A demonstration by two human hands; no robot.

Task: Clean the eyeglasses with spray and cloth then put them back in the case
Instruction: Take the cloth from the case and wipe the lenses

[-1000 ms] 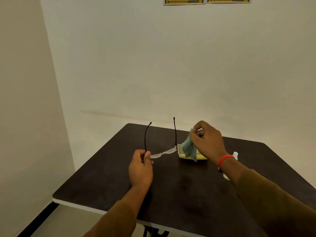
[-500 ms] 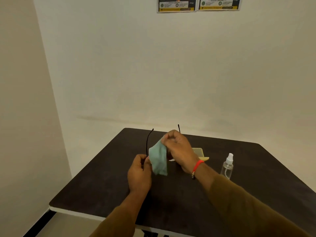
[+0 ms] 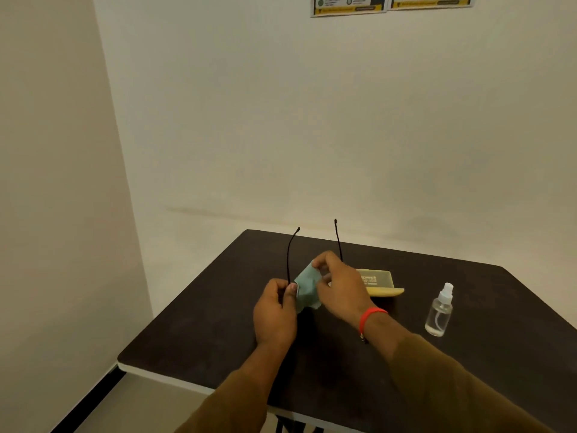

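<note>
The eyeglasses (image 3: 290,254) have thin black arms that point up and away from me; their lenses are hidden behind the cloth and my hands. My left hand (image 3: 274,310) pinches the frame at its left corner. My right hand (image 3: 340,292) holds the pale green cloth (image 3: 306,284) pressed over the lens area. The open yellow case (image 3: 379,284) lies on the dark table (image 3: 468,292) just behind my right hand. A clear spray bottle (image 3: 439,310) with a white nozzle stands upright to the right.
The table's near edge (image 3: 162,375) is white and runs below my forearms. Pale walls stand close to the left and behind the table. Two posters (image 3: 390,3) hang high on the back wall.
My right hand carried the cloth from over the case leftward onto the glasses, next to my left hand. The spray bottle, hidden behind my wrist before, now shows.
</note>
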